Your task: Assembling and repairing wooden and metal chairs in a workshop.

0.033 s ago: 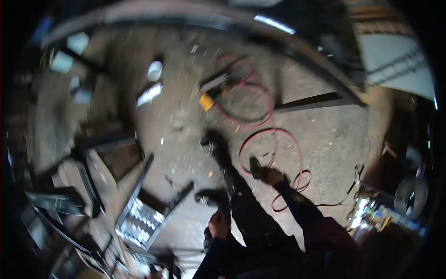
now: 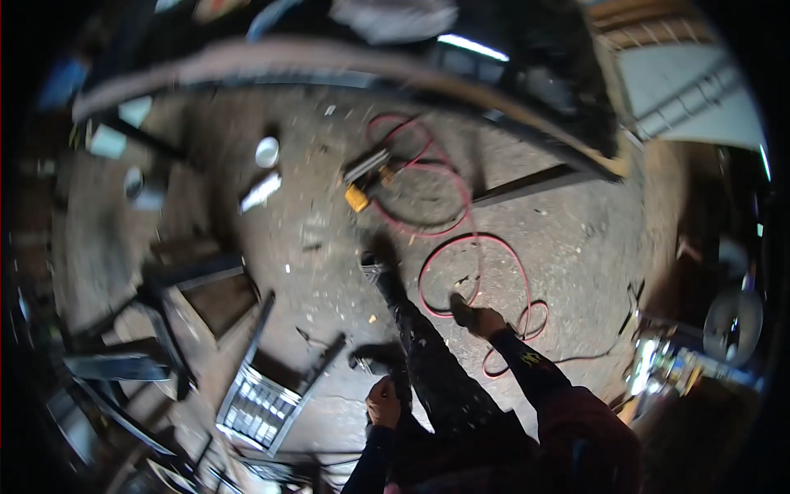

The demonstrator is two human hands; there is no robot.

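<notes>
A: Far left, floor (image 2: pixel 576 239) level: dark metal frames (image 2: pixel 197 280) lying flat, and a silvery grille (image 2: pixel 259 407) tilted beside a dark bar (image 2: pixel 325 362). Pale cups (image 2: pixel 107 140) farther up, near the edge.

B: Left hand?

A: Left hand (image 2: pixel 383 402) low in view, fingers curled shut around a dark tool (image 2: pixel 374 360). The tool's body sits just above the knuckles, close to the dark trouser leg (image 2: pixel 428 362). Blurred; I cannot tell what kind of tool.

B: Above it?

A: A white round lid (image 2: pixel 267 151) and a pale scrap, then a yellow-and-black tool (image 2: pixel 362 185) on the floor, well apart from the hand. A red cable (image 2: pixel 461 247) loops from there down past the foot (image 2: pixel 374 263).

B: Right hand?

A: Right hand (image 2: pixel 481 319) stretched out on a dark sleeve, closed on something small and dark. It lies over the red cable's lower loop; whether it grips the cable I cannot tell.

B: Far right?

A: A long dark beam (image 2: pixel 535 183) on the floor, a round grey disc (image 2: pixel 734 323), bright clutter under it.
</notes>
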